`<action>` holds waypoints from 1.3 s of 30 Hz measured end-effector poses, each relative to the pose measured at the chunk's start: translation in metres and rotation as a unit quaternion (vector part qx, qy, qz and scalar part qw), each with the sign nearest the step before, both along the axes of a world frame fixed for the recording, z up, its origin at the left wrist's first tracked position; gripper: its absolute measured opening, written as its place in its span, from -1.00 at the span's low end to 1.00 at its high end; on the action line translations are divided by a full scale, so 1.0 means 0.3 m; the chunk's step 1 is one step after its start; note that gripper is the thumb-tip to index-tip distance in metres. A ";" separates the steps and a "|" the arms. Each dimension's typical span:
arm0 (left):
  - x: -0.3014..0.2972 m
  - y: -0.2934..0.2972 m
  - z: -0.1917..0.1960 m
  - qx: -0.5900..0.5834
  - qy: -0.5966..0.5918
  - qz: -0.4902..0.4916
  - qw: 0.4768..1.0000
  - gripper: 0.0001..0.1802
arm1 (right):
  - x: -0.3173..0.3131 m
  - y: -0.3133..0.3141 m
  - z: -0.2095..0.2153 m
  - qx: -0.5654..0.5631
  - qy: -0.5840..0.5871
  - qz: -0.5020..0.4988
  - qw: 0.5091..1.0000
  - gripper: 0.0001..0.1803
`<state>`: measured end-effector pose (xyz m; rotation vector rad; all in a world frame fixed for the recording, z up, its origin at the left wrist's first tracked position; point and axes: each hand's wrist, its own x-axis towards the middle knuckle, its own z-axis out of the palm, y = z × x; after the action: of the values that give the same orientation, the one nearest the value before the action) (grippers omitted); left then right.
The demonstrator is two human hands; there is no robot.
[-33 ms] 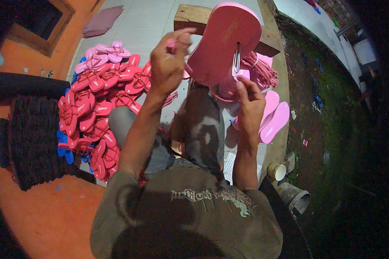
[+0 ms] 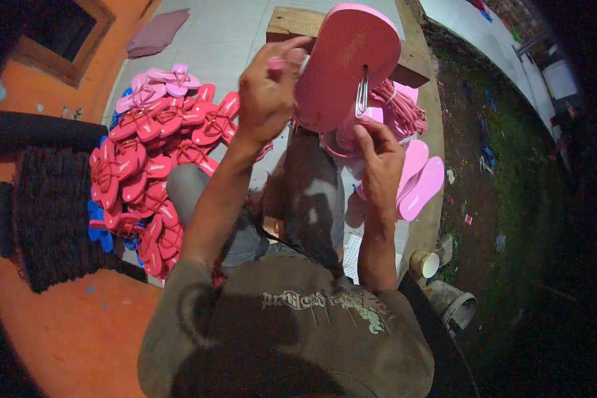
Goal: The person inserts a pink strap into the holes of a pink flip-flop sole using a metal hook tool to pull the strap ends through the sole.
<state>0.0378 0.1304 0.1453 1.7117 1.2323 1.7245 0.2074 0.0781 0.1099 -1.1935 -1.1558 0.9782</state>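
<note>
Both hands (image 2: 265, 99) grip a pink sandal sole (image 2: 345, 66), seemingly threading its strap.

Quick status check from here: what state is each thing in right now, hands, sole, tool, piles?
Left hand: raised, gripping the edge of the pink sandal sole.
Right hand: closed on the metal loop tool.
Pink sandal sole: held up, underside toward the camera.
Metal loop tool: poked through the sole's hole.
Red sandal pile: heaped on the floor, straps fitted.
Pink soles: lying flat, strapless.
Wooden block: lying flat.
</note>
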 end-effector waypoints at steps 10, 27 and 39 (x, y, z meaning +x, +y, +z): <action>0.091 0.043 0.138 0.057 0.097 0.063 0.992 -0.63 | -0.003 0.052 0.065 0.068 0.085 0.107 0.988 -0.77; 0.130 0.014 0.226 -0.117 0.041 -0.141 0.982 -0.59 | -0.007 0.066 -0.020 0.100 0.211 0.239 0.943 -0.71; 0.126 0.031 0.164 -0.041 0.014 -0.065 0.997 -0.60 | 0.037 0.091 0.036 0.014 0.174 0.294 0.940 -0.71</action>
<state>0.0757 0.1398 0.1947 1.7332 1.1585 1.5591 0.2185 0.1052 0.1206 -0.6083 -1.2514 1.5463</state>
